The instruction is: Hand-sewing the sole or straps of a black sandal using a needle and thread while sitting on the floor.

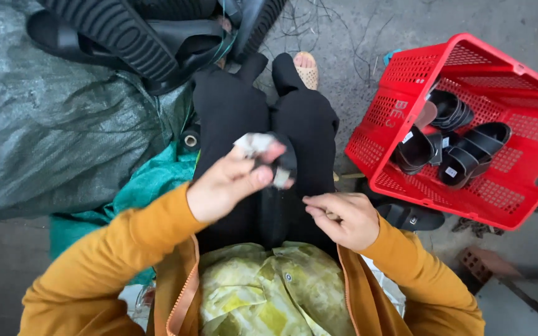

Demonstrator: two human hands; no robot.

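At the far left a dark grey tarp (51, 130) lies bunched over the ground, and on its upper edge sits a pile of black sandals (151, 37) with ribbed soles, tied with a green string. Below the tarp a teal sheet (147, 180) shows beside the person's thigh. The left hand (228, 183) is raised over the lap, fingers pinched on a small crumpled scrap (255, 144) — whitish grey, held at its lower edge between thumb and fingertips, with a second pale bit just under the thumb; behind it a black strap-like piece (284, 163) hangs against the black trousers (309, 124), and I cannot tell whether the hand grips that as well. The right hand (344, 218) rests lower on the right thigh, fingers curled in narrow, thumb against forefinger; whether it pinches anything is hidden. Both sleeves are mustard orange, the jacket open over a yellow-green shirt. A beige sandal (307, 68) shows on the foot beyond the knees. A single black sandal (409, 216) lies on the concrete just beside the right hand, touching the foot of the red crate (406, 68) — tilted, with several black sandals (462, 146) inside. A brick (477, 264) lies near the lower right.
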